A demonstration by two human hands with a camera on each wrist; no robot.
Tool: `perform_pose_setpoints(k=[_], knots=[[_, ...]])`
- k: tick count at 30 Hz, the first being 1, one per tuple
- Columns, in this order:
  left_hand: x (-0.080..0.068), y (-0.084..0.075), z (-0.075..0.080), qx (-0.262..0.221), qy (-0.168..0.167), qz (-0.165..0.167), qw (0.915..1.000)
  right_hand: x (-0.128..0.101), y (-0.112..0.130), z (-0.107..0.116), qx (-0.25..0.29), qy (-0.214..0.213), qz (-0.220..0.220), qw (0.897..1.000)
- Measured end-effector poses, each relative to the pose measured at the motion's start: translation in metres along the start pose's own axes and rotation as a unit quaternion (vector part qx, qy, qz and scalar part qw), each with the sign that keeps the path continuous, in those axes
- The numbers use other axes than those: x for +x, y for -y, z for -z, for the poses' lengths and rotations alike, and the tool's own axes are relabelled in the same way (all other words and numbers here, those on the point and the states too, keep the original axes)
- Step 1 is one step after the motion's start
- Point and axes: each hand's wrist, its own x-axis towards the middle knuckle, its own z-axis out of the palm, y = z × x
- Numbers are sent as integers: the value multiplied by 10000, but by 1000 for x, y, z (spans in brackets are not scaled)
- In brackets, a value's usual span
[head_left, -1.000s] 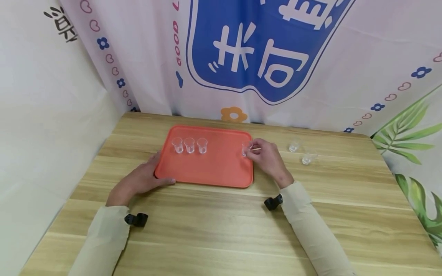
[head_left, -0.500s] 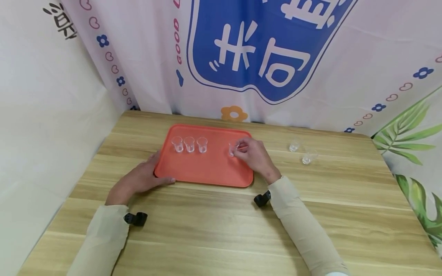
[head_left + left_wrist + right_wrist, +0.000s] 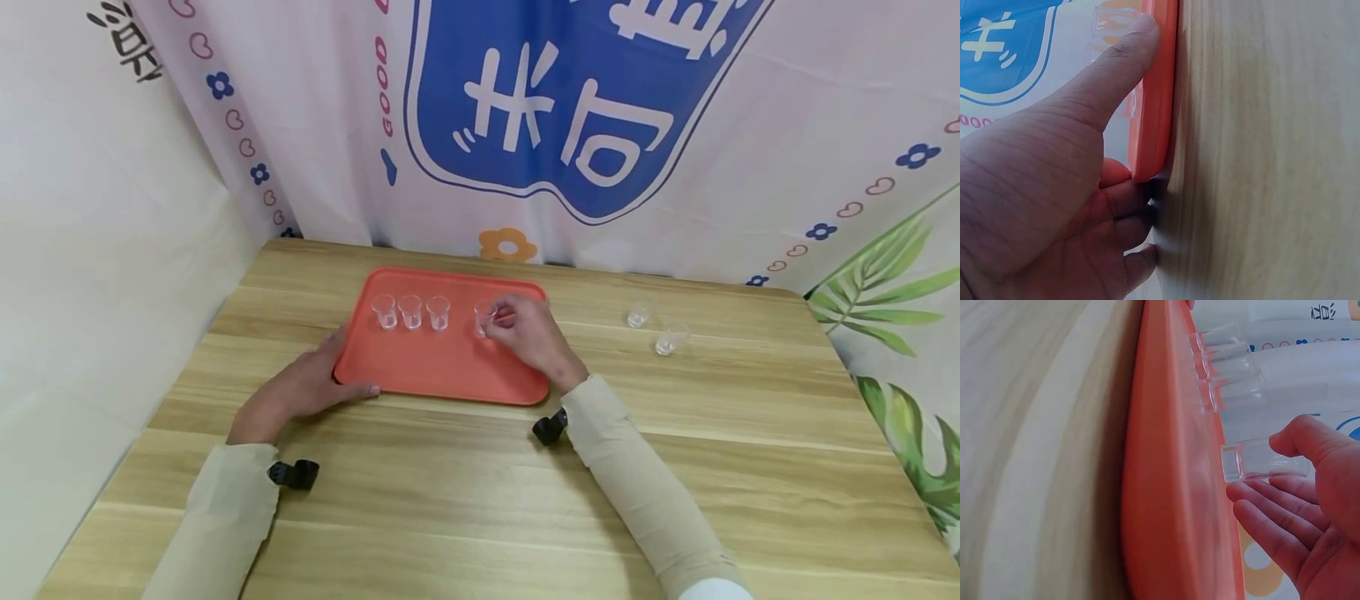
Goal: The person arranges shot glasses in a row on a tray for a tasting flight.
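An orange tray (image 3: pixel 450 371) lies on the wooden table (image 3: pixel 480 500). Three small clear cups (image 3: pixel 410 312) stand in a row at its far left. My right hand (image 3: pixel 491 323) pinches a fourth clear cup (image 3: pixel 483 317) upright, just right of that row. In the right wrist view my thumb and fingers (image 3: pixel 1272 506) hold this cup (image 3: pixel 1241 464) with its base close to the tray (image 3: pixel 1172 506); contact is unclear. My left hand (image 3: pixel 307 390) grips the tray's near left corner, the thumb (image 3: pixel 1110 69) along the rim (image 3: pixel 1159 125) and the fingers curled beside it.
Two more clear cups (image 3: pixel 638 317) (image 3: pixel 667 342) stand on the table to the right of the tray. A printed cloth backdrop (image 3: pixel 570 125) hangs behind the table and a white cloth wall (image 3: pixel 90 250) closes the left side.
My right hand has carried the pinched cup leftward from the tray's right edge to beside the row of three. The left hand has stayed on the tray's corner.
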Motion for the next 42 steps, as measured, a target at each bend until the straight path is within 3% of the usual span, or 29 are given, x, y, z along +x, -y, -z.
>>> perform_pose_setpoints(k=[15, 42], knots=[[3, 1, 0, -58, 49, 57, 10000, 12, 7, -12, -123, 181, -181, 9996], [1, 1, 0, 25, 48, 155, 9999, 19, 7, -19, -189, 366, -103, 9991]])
